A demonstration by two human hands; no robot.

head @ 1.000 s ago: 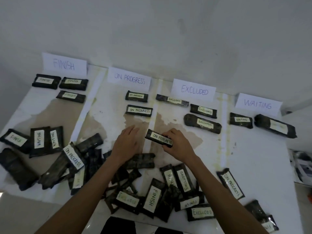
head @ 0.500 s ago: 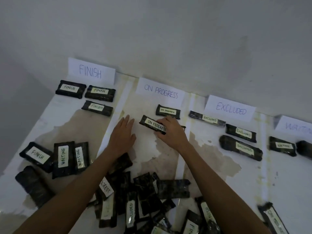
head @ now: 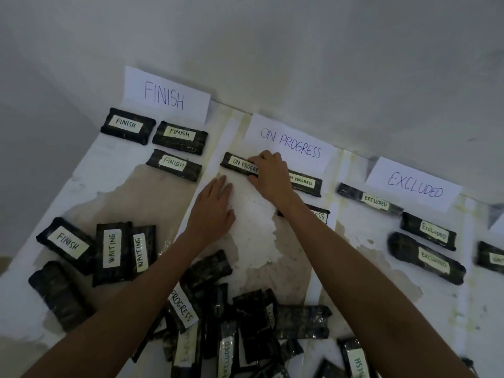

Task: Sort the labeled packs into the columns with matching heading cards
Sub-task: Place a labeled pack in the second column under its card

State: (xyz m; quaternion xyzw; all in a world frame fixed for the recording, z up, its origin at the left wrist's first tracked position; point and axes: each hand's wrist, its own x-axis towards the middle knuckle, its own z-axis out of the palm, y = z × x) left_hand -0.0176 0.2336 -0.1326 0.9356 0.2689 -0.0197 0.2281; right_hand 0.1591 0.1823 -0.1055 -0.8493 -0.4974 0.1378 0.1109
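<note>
The right grip (head: 268, 173) pinches the ON PROGRESS pack (head: 237, 162) at its 9 o'clock, long axis 10-to-4, at 8 o'clock of the heading card (head: 290, 143); the left grip (head: 215, 208) lies spread

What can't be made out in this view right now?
Head view only:
- held pack: label's end covered by the right hand.
- lower ON PROGRESS pack: mostly behind the right forearm.
- rightmost pack: label blurred, cut by the right edge.
- unsorted pile: several labels overlapped or face down.
</note>
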